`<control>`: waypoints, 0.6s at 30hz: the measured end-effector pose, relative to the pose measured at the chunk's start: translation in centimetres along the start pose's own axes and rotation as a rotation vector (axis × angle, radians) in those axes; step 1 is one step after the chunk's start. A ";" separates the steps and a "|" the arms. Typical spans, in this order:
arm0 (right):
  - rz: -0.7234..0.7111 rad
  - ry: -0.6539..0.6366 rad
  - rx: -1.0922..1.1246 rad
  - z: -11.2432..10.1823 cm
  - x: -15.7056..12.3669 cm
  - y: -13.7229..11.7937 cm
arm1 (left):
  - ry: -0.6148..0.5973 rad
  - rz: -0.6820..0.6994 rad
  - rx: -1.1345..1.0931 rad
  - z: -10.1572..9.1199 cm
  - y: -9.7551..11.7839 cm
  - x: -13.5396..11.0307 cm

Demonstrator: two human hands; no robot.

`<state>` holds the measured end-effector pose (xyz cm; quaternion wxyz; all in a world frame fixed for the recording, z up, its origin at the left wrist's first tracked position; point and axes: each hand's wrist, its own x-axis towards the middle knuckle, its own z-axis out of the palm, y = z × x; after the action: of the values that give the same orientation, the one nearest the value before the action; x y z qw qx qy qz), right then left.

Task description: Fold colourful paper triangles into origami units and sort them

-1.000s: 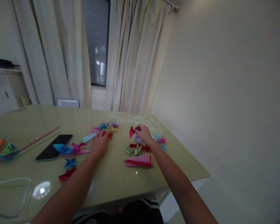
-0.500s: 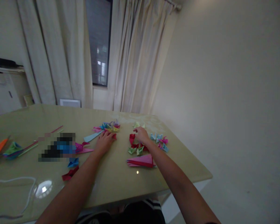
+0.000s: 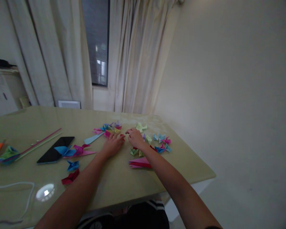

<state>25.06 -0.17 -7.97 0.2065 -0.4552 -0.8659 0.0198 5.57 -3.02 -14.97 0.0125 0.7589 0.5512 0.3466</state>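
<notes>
My left hand (image 3: 113, 144) rests low over the table, its fingers closed on a small red folded paper piece (image 3: 122, 136). Just right of it my right hand (image 3: 134, 137) reaches leftward, fingertips a little apart, with nothing visible between them. Behind my left hand lies a cluster of coloured origami pieces (image 3: 109, 128) in blue, pink and yellow. Near my right hand are pale green origami (image 3: 141, 127), light blue origami (image 3: 159, 137), pink origami (image 3: 166, 141) and green origami (image 3: 134, 151). My right forearm partly covers a stack of folded pink and red paper (image 3: 140, 163).
Left of my arm lie a black phone (image 3: 54, 151) with blue origami (image 3: 64, 150) on it, pink origami (image 3: 79, 149), another blue piece (image 3: 72, 165) and a red one (image 3: 71, 177). Thin sticks (image 3: 41, 142) and a white cable (image 3: 30, 194) lie farther left.
My right hand has moved left, closer to my left hand. My left hand has shifted slightly right with the red piece at its fingertips. The view has turned slightly.
</notes>
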 end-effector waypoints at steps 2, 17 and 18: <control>-0.001 0.010 -0.009 0.0 -0.1 -0.2 | -0.010 0.027 -0.192 0.7 0.3 0.2; -0.036 0.273 0.554 -0.7 -2.1 -1.2 | 0.112 -0.275 -0.999 -1.3 2.2 0.4; -0.035 0.282 0.575 -0.7 -2.1 -1.3 | 0.102 -0.284 -1.028 -1.3 2.5 0.4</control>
<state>25.33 -2.70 -7.78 0.4449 -0.3614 -0.7955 0.1967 7.00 -4.12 -12.83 0.4025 0.5552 0.4075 0.6032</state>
